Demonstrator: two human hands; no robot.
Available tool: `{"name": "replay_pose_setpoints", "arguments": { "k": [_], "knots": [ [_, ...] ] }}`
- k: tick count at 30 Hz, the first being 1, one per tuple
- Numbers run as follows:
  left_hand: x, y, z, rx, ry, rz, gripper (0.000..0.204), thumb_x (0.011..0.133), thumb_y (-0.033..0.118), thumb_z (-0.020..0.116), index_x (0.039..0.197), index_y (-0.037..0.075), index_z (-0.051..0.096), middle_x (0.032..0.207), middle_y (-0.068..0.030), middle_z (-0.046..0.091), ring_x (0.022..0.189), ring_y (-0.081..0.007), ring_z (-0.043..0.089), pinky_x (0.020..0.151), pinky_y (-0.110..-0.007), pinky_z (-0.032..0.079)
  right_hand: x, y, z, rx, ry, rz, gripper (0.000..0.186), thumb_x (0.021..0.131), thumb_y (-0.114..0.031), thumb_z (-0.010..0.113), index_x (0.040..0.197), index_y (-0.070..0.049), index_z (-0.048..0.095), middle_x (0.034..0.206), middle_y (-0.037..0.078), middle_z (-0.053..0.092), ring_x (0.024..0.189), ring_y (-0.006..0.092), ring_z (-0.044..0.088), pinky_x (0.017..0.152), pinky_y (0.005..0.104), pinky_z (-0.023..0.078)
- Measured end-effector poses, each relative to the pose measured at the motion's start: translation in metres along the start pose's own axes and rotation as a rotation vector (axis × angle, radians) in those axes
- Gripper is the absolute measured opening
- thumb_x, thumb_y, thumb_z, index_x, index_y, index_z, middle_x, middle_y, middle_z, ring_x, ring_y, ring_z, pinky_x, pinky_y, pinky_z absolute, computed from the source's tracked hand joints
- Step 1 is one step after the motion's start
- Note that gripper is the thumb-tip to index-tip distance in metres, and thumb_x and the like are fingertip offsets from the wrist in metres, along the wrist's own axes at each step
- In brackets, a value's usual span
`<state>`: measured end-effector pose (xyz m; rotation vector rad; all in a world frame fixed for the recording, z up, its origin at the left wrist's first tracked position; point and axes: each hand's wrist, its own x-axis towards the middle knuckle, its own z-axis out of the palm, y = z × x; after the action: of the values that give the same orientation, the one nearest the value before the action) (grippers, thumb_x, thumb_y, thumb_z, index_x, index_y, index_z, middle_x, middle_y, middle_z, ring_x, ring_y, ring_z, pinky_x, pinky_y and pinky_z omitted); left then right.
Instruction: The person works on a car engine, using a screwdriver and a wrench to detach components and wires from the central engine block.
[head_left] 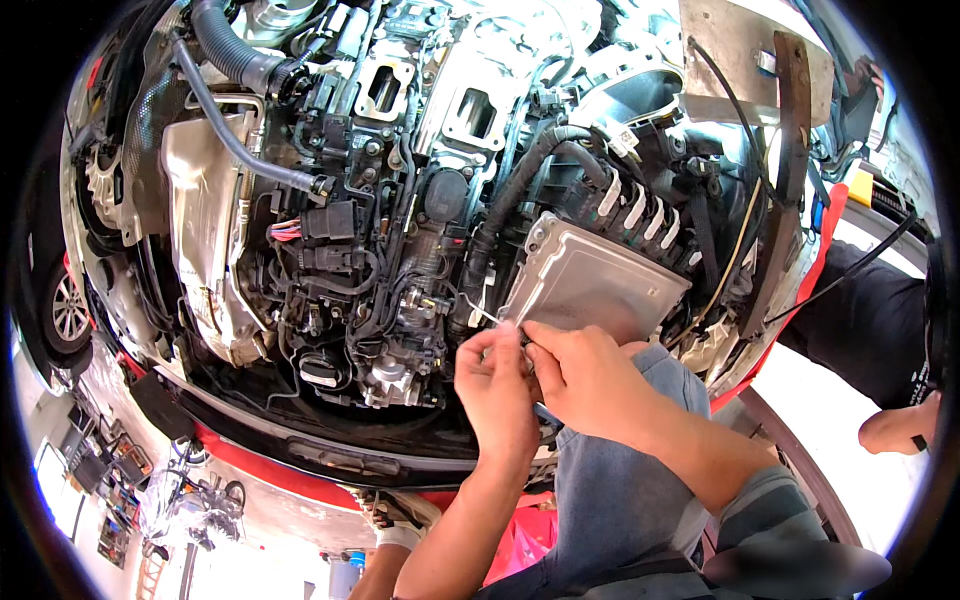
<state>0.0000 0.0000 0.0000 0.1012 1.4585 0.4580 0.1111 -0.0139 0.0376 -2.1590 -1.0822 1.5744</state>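
Note:
Over the front of an open engine bay, my left hand [498, 392] and my right hand [592, 378] meet at the fingertips. Both are closed in a pinch. A tiny dark thing shows between the fingers, too small to name. From the left fingertips a thin pale rod [480, 308] points up and to the left; I cannot tell which hand grips it. Just beyond the right hand lies a flat silver metal module [600, 285], with a row of pale connector levers [632, 211] along its far side.
The engine [430, 200] with its wiring, hoses and a shiny heat shield [205, 220] fills the left and middle. A dark metal bar [793, 130] crosses at the right. My jeans-covered leg [625, 470] is against the car's front edge. Another person's arm [895, 425] shows at the right.

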Motion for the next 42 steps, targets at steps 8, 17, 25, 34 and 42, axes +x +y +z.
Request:
{"name": "replay_pose_setpoints", "arguments": {
  "k": [8, 17, 25, 34, 42],
  "knots": [
    [0.019, 0.036, -0.005, -0.209, 0.053, -0.088, 0.03, 0.104, 0.033, 0.043, 0.086, 0.009, 0.045, 0.066, 0.0029, 0.04, 0.047, -0.0051, 0.027, 0.042, -0.023, 0.023, -0.003, -0.005, 0.007, -0.047, 0.145, 0.001, 0.024, 0.091, -0.012, 0.054, 0.106, 0.003, 0.063, 0.076, 0.026, 0.064, 0.072, 0.0442, 0.063, 0.07, 0.0519, 0.05],
    [0.043, 0.025, -0.005, -0.276, -0.073, -0.147, 0.047, 0.105, 0.043, 0.035, 0.069, 0.013, 0.039, 0.058, 0.005, 0.026, 0.048, -0.0079, 0.019, 0.043, -0.022, 0.022, -0.009, -0.005, -0.005, -0.07, 0.258, -0.065, 0.026, 0.092, -0.013, 0.053, 0.111, 0.002, 0.062, 0.071, 0.026, 0.063, 0.068, 0.045, 0.062, 0.069, 0.0514, 0.049],
    [0.042, 0.022, -0.006, 0.004, 0.072, 0.034, 0.029, 0.104, 0.032, 0.045, 0.102, 0.006, 0.057, 0.061, 0.0043, 0.04, 0.046, -0.004, 0.031, 0.04, -0.021, 0.024, -0.013, -0.01, -0.01, -0.196, 0.253, -0.173, 0.026, 0.092, -0.012, 0.054, 0.112, 0.001, 0.061, 0.072, 0.025, 0.063, 0.067, 0.0428, 0.062, 0.065, 0.0502, 0.049],
    [0.05, 0.012, -0.008, -0.018, 0.025, 0.109, 0.032, 0.103, 0.031, 0.048, 0.079, 0.009, 0.052, 0.058, 0.0056, 0.04, 0.045, -0.0038, 0.031, 0.039, -0.022, 0.023, 0.018, -0.022, -0.018, -0.511, 0.053, -0.333, 0.026, 0.09, -0.016, 0.056, 0.109, 0.0, 0.062, 0.072, 0.023, 0.064, 0.068, 0.0407, 0.064, 0.064, 0.0496, 0.051],
    [0.055, 0.003, -0.014, -0.049, 0.009, 0.153, 0.028, 0.102, 0.031, 0.051, 0.086, 0.009, 0.058, 0.059, 0.0066, 0.04, 0.046, -0.0034, 0.031, 0.04, -0.022, 0.024, 0.056, -0.053, -0.04, -0.623, -0.155, -0.503, 0.023, 0.085, -0.01, 0.058, 0.1, 0.002, 0.069, 0.073, 0.023, 0.064, 0.069, 0.0386, 0.064, 0.067, 0.0454, 0.051]
  ]
}}
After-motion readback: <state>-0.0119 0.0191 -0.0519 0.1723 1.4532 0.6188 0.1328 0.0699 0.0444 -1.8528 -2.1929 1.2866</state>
